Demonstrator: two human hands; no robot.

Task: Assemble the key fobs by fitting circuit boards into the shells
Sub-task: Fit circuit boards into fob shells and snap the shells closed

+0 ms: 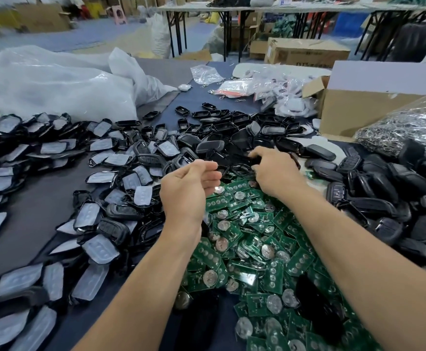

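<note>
A heap of green circuit boards (257, 239) with round coin cells lies in front of me. Beyond it is a pile of empty black shells (214, 138). My right hand (272, 171) reaches into the near edge of that pile, and its fingers curl round a black shell (241, 168). My left hand (189, 191) hovers over the left edge of the boards with its palm turned right. Its fingers are loosely curled and nothing shows in them. Shell halves with grey rubber pads (98, 247) spread across the left of the table.
Closed black fobs (384, 188) are piled on the right. Behind them stand a cardboard box (358, 107) and a clear bag of metal key rings (404, 127). A big white plastic bag (55, 82) lies at the back left. The dark table cloth (29, 224) shows at the left.
</note>
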